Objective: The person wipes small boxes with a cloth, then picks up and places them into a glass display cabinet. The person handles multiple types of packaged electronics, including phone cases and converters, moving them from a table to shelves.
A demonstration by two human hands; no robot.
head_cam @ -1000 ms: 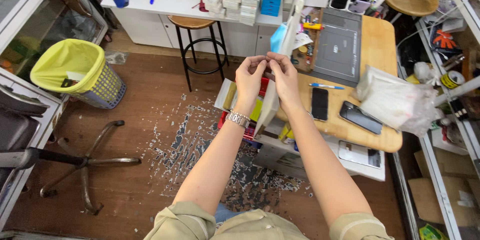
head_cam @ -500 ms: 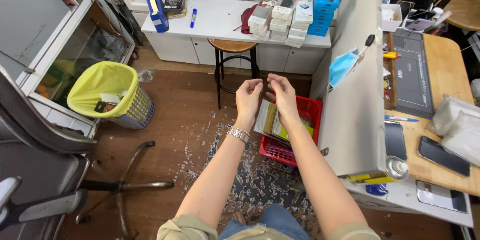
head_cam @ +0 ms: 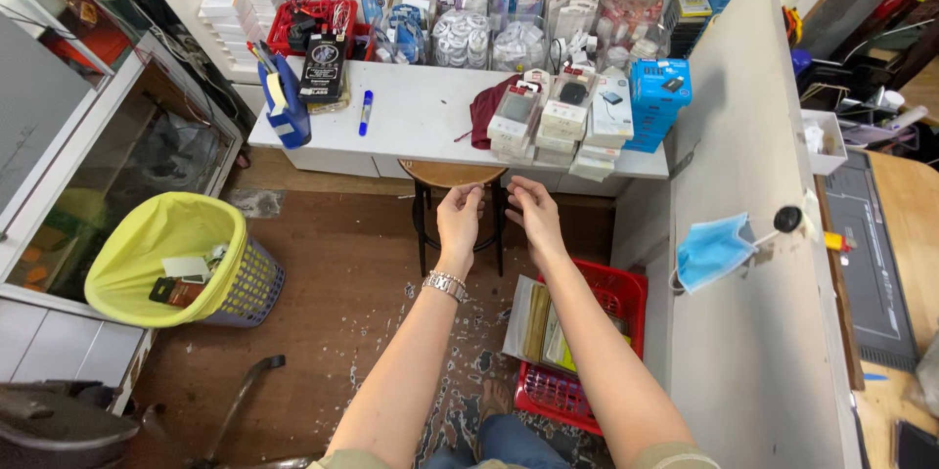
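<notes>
Above the stool [head_cam: 452, 174], both hands [head_cam: 497, 215].

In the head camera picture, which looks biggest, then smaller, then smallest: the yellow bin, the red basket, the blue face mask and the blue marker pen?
1. Yellow bin
2. Red basket, partly hidden by an arm, so close to the bin and unsure
3. Blue face mask
4. Blue marker pen, farther away, clearly smallest

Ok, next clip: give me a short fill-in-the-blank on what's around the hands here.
1. The wristwatch sits on the ____ wrist.
2. The wastebasket on the floor has a ____ liner.
3. A ____ face mask hangs on the partition wall.
4. Under the right forearm, the crate on the floor is ____.

Missing words: left; yellow; blue; red.
</notes>
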